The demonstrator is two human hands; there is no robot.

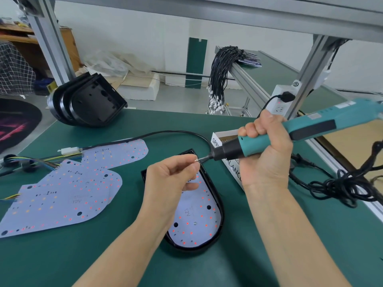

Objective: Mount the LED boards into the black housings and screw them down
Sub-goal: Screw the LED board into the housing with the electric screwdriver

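Observation:
A black housing point(220, 212) lies on the green mat in front of me with a white LED board point(196, 220) seated inside it; one screw point(195, 223) shows in the board's lower part. My left hand point(172, 179) hovers over the housing's upper end and pinches a small silver screw point(196, 161) between thumb and forefinger. My right hand point(263, 150) grips a teal electric screwdriver point(290, 129), whose black bit tip touches that screw. Several loose LED boards point(62, 195) with coloured wires lie spread to the left.
A stack of empty black housings point(87, 102) stands at the mat's far left. A white cardboard box point(230, 160) sits behind my right hand. Tangled black cable point(339, 187) lies at the right, near a power strip point(281, 98). A bundle of black wire leads point(221, 71) hangs farther back.

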